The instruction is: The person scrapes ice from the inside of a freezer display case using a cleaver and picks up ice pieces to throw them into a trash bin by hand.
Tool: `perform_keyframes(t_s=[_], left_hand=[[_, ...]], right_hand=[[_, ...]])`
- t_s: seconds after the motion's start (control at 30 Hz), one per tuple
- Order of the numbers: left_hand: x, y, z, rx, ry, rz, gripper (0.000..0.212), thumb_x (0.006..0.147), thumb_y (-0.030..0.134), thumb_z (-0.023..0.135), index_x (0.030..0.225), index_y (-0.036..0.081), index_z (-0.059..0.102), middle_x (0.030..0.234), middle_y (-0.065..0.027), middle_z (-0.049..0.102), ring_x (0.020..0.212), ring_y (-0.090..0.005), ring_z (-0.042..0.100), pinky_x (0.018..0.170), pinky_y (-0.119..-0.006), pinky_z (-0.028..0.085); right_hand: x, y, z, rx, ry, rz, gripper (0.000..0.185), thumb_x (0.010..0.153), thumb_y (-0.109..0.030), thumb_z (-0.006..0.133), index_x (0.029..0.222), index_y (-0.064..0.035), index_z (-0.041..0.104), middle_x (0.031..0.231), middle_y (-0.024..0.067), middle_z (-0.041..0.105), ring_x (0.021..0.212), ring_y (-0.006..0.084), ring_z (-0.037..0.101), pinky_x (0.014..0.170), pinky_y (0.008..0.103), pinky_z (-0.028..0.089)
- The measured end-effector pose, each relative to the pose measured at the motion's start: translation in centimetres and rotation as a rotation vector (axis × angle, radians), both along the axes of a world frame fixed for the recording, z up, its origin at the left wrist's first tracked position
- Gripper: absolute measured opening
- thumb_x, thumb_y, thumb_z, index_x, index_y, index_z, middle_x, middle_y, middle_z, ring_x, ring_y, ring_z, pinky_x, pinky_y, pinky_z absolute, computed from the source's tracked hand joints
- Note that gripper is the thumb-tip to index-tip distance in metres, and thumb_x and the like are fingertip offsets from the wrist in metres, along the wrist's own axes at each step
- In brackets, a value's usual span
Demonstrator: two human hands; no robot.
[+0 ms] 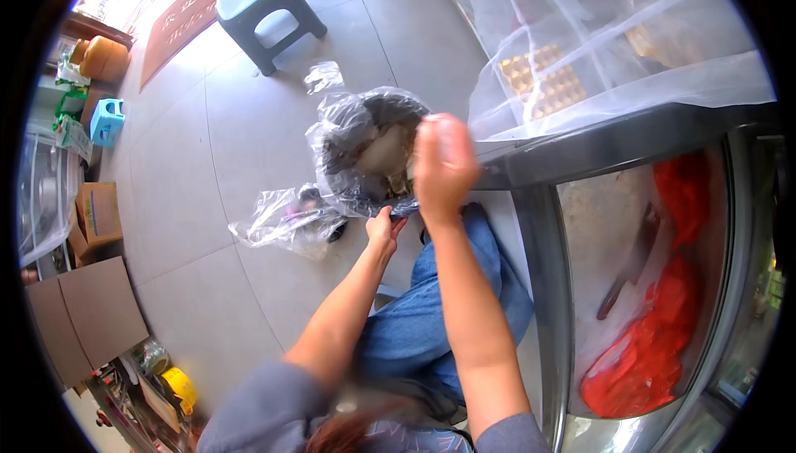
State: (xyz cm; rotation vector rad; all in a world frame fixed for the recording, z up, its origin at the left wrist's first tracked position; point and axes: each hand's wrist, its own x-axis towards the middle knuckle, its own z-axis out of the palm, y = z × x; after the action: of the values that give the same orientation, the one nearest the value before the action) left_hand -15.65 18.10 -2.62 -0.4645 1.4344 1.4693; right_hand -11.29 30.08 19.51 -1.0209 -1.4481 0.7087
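Note:
A trash bin (339,188) lined with clear plastic film stands on the floor before me, with mixed waste and a pale lump (382,153) inside. My left hand (384,230) grips its near rim, thumb on top over the bunched liner. Raised over the bin's right side, my right hand (444,163) is blurred by motion. Its fingers are curled, and whether they hold something cannot be made out. Crumpled clear plastic bags (286,219) spread on the floor left of the bin.
A grey plastic stool (267,11) stands beyond the bin. At right, a dark-framed glass case (528,266) holds red plastic bags (647,359) and a cleaver-like knife (634,260). Sheer netting (597,30) covers an egg tray (541,83). Cardboard boxes (102,313) line the left.

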Motion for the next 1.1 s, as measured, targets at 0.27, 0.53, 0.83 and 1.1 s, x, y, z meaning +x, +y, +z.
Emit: perform_keyframes(t_s=[0.27,0.53,0.83,1.1], left_hand=[[-0.2,-7.3,-1.6,-0.024,0.073,-0.189,0.023,0.087,0.012,0.059,0.097,-0.008,0.054,0.088,-0.0148,0.063,0.073,-0.0258,0.065,0.068,-0.039,0.057],[0.4,-4.9,-1.9,0.056,-0.15,-0.294,0.037,0.093,0.023,0.056,0.113,-0.007,0.053,0.104,-0.0126,0.062,0.089,-0.0246,0.063,0.079,-0.038,0.053],[9.0,-4.4,14.8,0.42,0.432,-0.596,0.026,0.097,0.021,0.047,0.117,0.005,0.048,0.112,-0.0074,0.055,0.093,-0.0148,0.057,0.076,-0.028,0.045],[19.9,-1.6,21.8,0.984,0.643,-0.805,0.025,0.092,-0.003,0.047,0.117,-0.002,0.047,0.113,-0.0113,0.05,0.092,-0.0163,0.058,0.079,-0.027,0.045]], right_hand=[[-1.2,-5.1,-15.3,-0.382,-0.712,0.207,0.028,0.085,-0.032,0.061,0.1,-0.0083,0.063,0.1,0.0164,0.062,0.095,0.0349,0.059,0.078,0.0471,0.047],[1.5,-3.4,-7.3,-0.048,-0.318,0.159,0.018,0.082,-0.006,0.06,0.1,-0.0029,0.062,0.103,0.0123,0.059,0.096,0.0282,0.058,0.083,0.0392,0.048],[25.2,-6.6,5.7,0.027,-0.391,-0.146,0.011,0.085,-0.011,0.066,0.094,-0.0044,0.063,0.086,0.0075,0.064,0.072,0.0163,0.061,0.064,0.0278,0.05],[43.9,-5.2,-3.9,-0.647,-1.198,-0.753,0.042,0.08,-0.027,0.069,0.11,-0.0022,0.053,0.111,0.0175,0.056,0.099,0.0346,0.056,0.083,0.045,0.046]])
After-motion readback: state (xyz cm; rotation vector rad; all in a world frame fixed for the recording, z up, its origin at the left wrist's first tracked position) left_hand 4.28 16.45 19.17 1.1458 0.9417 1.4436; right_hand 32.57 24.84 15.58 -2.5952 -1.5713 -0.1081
